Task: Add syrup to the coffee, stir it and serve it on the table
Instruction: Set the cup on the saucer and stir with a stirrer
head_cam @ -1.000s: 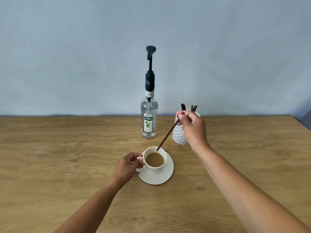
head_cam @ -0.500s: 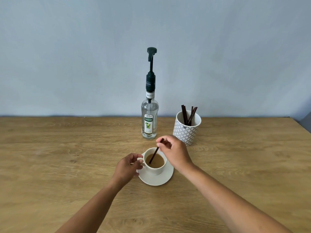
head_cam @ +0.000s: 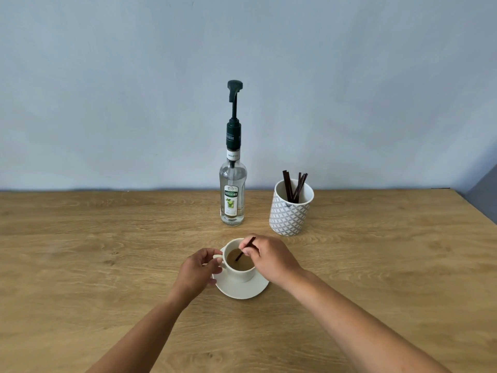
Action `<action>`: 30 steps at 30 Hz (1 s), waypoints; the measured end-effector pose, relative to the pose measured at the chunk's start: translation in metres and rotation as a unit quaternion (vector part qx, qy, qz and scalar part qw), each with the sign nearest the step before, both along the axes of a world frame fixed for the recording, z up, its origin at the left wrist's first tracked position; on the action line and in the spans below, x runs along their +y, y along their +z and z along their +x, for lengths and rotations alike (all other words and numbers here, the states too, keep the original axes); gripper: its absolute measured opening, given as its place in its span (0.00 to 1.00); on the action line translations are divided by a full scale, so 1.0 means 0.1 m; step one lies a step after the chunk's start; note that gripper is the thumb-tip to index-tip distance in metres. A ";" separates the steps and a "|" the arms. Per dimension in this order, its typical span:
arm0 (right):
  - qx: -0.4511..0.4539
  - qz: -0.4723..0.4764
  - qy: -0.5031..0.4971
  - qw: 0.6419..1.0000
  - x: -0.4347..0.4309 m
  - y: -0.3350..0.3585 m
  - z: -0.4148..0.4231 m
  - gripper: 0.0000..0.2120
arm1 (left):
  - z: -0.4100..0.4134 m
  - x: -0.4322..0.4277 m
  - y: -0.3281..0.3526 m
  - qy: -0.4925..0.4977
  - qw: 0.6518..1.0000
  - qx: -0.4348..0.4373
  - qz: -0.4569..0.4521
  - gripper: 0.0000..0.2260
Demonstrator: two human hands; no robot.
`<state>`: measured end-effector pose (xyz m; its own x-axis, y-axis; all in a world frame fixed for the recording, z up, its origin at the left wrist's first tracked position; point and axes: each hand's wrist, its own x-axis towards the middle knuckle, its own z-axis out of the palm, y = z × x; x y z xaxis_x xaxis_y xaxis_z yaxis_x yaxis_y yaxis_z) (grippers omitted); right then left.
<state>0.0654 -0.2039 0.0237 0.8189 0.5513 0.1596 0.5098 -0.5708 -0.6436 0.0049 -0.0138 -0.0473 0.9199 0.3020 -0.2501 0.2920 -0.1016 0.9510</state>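
Your right hand (head_cam: 271,258) sits over the right side of the cup (head_cam: 243,275), its fingers curled and pinching a thin dark stirrer (head_cam: 245,250) between thumb and fingertips. The stirrer leans, with its top end pointing up and to the right past your knuckles and its lower end dipped in the coffee (head_cam: 242,263). The coffee is light brown and fills most of the cup.

Your left hand (head_cam: 197,270) is at the left side of the cup, its fingers curled round the handle and gripping it. The white cup stands upright on a white saucer (head_cam: 242,292), and the saucer lies flat on the wooden table (head_cam: 80,251), near you and about in the middle from left to right. Both of your forearms reach in from the near edge.

Farther back, just beyond the cup, the syrup bottle (head_cam: 233,195) stands upright. It is clear glass with a green and white label, and its dark pump (head_cam: 234,95) is raised tall above the neck. To the right of the bottle, close by but not touching it, is a white patterned pot (head_cam: 289,216) holding several more dark sticks (head_cam: 294,187), which lean against its rim. Neither the bottle nor the pot touches the saucer. A plain pale blue wall (head_cam: 107,90) rises behind the far edge of the table.
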 end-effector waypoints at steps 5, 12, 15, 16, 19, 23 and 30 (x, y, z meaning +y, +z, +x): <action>-0.014 -0.023 -0.001 1.000 -0.06 0.02 -0.02 0.05 | 0.00 0.00 0.00 0.003 1.000 -0.001 0.009 0.04; 0.020 -0.007 0.005 1.000 0.01 0.01 -0.11 0.06 | 0.00 -0.02 0.02 0.006 1.000 0.002 0.009 0.04; -0.011 -0.027 -0.008 1.000 0.02 0.01 -0.13 0.07 | 0.00 -0.02 0.03 0.007 1.000 0.002 0.011 0.05; -0.024 -0.034 -0.011 0.999 0.01 0.01 -0.12 0.07 | 0.00 -0.02 0.03 0.007 1.000 0.003 0.011 0.04; -0.069 -0.058 -0.014 0.996 -0.02 0.04 -0.10 0.07 | 0.00 -0.03 0.02 0.006 1.000 0.002 0.006 0.05; -0.106 -0.078 -0.009 0.991 -0.07 0.06 -0.07 0.07 | 0.00 -0.02 0.01 0.009 1.000 0.003 0.006 0.05; -0.055 -0.050 0.010 0.997 -0.03 0.04 -0.12 0.06 | 0.01 -0.01 0.00 0.007 1.000 0.005 0.010 0.05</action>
<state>0.0530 -0.2065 0.0279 0.7881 0.5851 0.1913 0.5863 -0.6189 -0.5227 0.0055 -0.0150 -0.0471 0.9135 0.3188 -0.2527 0.3021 -0.1159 0.9462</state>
